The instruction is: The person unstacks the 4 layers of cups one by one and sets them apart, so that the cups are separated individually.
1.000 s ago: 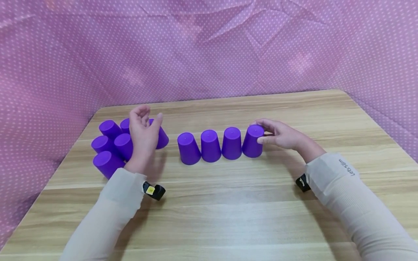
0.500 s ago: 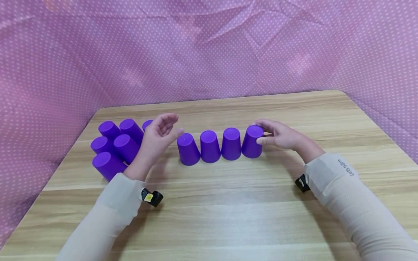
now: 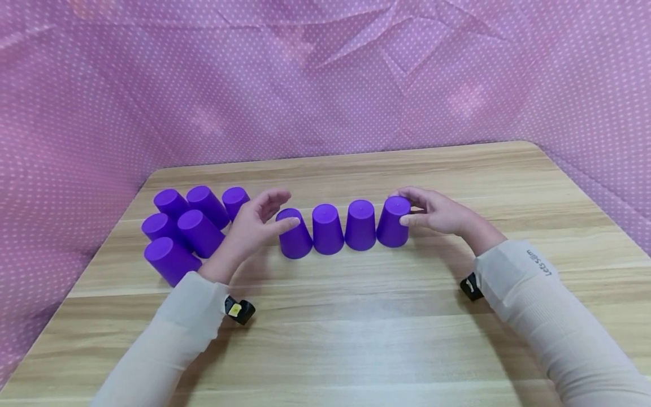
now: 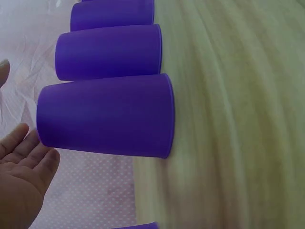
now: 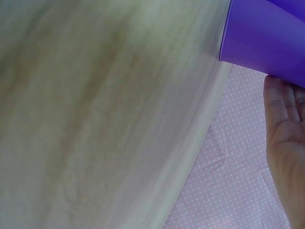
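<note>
Several purple plastic cups stand upside down in a row across the table. The left hand [image 3: 256,220] is at the leftmost cup [image 3: 296,240], its thumb over the front of the cup's top and its fingers behind. In the left wrist view, the relaxed fingers of that hand [image 4: 26,167] lie right beside the narrow end of this cup [image 4: 105,117]. At the other end of the row, the right hand [image 3: 437,210] holds the rightmost cup [image 3: 391,229] between thumb and fingers. Its fingertips meet the side of that cup [image 5: 267,40] in the right wrist view.
A group of several more upside-down purple cups [image 3: 200,232] stands on the left of the wooden table [image 3: 356,328], close to the left forearm. Between the end cups of the row are two others [image 3: 328,232]. A pink dotted cloth [image 3: 325,85] hangs behind the table.
The left hand has moved right, away from the cup group, to the left end of the row, bringing its thumb across the leftmost cup. The right hand stays at the rightmost cup.
</note>
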Demonstrator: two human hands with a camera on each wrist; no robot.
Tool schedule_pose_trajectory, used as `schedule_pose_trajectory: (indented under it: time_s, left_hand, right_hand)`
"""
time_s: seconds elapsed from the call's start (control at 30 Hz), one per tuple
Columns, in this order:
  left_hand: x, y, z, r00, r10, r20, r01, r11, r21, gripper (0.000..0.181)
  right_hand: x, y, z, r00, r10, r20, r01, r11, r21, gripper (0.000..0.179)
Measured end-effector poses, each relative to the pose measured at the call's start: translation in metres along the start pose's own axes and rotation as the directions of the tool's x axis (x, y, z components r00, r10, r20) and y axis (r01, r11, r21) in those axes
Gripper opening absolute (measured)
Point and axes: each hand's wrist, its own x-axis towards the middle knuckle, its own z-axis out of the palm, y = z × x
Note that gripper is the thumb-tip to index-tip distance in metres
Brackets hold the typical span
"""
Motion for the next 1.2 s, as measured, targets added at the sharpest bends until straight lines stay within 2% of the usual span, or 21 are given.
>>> schedule_pose_trajectory:
  time_s: [0.17,0.53,0.83,1.03,1.2]
  left_hand:
    - [-0.003,-0.004,0.001,0.998,-0.049,0.026,0.051,0.997,-0.058,0.054]
    - [-0.003,-0.013,0.006,0.993,-0.113,0.023,0.113,0.993,-0.019,0.054]
    - [-0.006,-0.017,0.011,0.995,-0.095,-0.011,0.095,0.995,0.012,0.053]
    - [-0.006,-0.016,0.012,0.993,-0.112,-0.033,0.114,0.992,0.047,0.052]
    - [-0.006,-0.014,0.012,0.990,-0.127,-0.067,0.130,0.991,0.040,0.052]
  right_hand:
    - [0.001,0.000,0.000,1.000,-0.003,0.002,0.003,1.000,0.001,0.047]
    - [0.000,-0.002,0.000,1.000,-0.007,-0.001,0.007,1.000,0.002,0.046]
    - [0.001,0.002,-0.001,1.000,-0.010,0.000,0.010,1.000,0.009,0.047]
    - [0.001,0.003,0.000,0.999,-0.040,0.001,0.040,0.999,0.011,0.047]
    - [0.000,0.003,0.000,0.999,-0.039,0.000,0.039,0.999,0.012,0.048]
